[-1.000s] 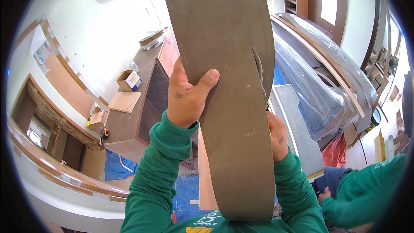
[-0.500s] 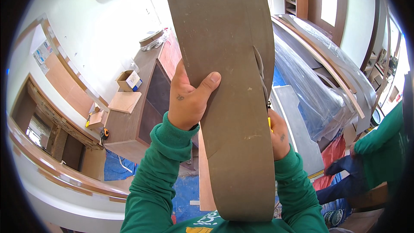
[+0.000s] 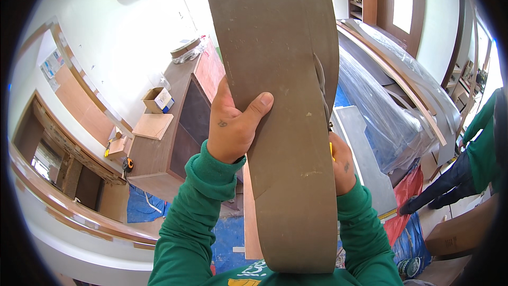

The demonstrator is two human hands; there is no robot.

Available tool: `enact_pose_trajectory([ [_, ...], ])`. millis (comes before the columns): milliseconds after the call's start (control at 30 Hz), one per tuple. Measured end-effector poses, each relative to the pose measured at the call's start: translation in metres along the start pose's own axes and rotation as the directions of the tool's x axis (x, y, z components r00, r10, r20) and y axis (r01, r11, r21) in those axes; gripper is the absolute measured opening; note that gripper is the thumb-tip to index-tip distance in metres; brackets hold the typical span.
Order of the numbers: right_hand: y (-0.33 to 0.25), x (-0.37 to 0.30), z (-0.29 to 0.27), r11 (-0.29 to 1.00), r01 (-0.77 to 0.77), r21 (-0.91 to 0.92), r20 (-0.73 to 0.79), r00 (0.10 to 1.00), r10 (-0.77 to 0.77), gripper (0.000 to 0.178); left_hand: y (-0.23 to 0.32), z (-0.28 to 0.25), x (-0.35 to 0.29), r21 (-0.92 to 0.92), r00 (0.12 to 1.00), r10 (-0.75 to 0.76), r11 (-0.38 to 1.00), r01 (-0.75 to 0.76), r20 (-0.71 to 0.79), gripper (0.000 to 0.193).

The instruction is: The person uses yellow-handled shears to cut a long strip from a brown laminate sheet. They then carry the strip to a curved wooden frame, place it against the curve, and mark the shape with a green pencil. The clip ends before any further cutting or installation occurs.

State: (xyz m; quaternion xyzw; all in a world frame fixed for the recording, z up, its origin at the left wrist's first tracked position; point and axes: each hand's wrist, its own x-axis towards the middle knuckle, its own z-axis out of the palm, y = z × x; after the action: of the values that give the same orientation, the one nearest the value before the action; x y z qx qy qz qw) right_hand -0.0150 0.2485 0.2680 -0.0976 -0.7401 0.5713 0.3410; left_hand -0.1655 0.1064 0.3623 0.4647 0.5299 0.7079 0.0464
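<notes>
A long, bent strip of brown sheet material (image 3: 280,143) stands upright before me, filling the middle of the view. My left hand (image 3: 236,124) grips its left edge, thumb on the front face and fingers hidden behind. A curved slit with a lifted edge (image 3: 319,71) runs through the strip near its right side. Close below that slit, my right hand (image 3: 344,164) is closed around a yellow-handled tool (image 3: 331,148). Most of this tool is hidden by the strip; a small dark part shows above its handle at the edge.
A brown cabinet (image 3: 153,148) to the left bears an open carton (image 3: 157,99) and a wood panel (image 3: 153,126). Plastic-wrapped sheets and long strips (image 3: 381,111) lie at right. A co-worker in green (image 3: 479,153) stands at far right, near a cardboard box (image 3: 463,230).
The strip and both my hands have shifted very slightly right. At far right the co-worker has moved farther away, leaving more of the cardboard box visible.
</notes>
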Motion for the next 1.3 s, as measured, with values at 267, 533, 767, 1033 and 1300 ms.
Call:
enact_pose_trajectory([
  [267,-0.003,0.002,-0.001,0.999,0.031,0.017,-0.011,0.999,-0.031,0.037,-0.003,-0.001,-0.002,-0.061,0.999,0.012,0.998,-0.014,-0.032,0.045],
  [533,0.000,0.004,0.002,0.996,0.085,-0.004,-0.036,0.996,-0.085,0.036,0.002,0.000,-0.004,-0.025,1.000,0.005,1.000,-0.006,-0.024,0.047],
  [767,-0.001,-0.002,0.000,0.999,0.036,-0.028,-0.054,0.998,-0.038,0.032,0.010,-0.003,0.002,-0.221,0.992,-0.119,0.969,0.109,-0.034,0.039],
  [1033,0.002,-0.008,0.004,0.993,0.081,0.080,-0.055,0.996,-0.077,0.031,0.028,-0.030,0.069,-0.312,0.977,-0.170,0.928,0.203,0.131,0.038],
  [1300,0.002,-0.014,-0.005,0.998,0.051,0.038,0.050,0.997,-0.053,0.029,0.031,-0.024,0.050,-0.155,1.000,-0.006,0.988,0.010,0.026,0.042],
])
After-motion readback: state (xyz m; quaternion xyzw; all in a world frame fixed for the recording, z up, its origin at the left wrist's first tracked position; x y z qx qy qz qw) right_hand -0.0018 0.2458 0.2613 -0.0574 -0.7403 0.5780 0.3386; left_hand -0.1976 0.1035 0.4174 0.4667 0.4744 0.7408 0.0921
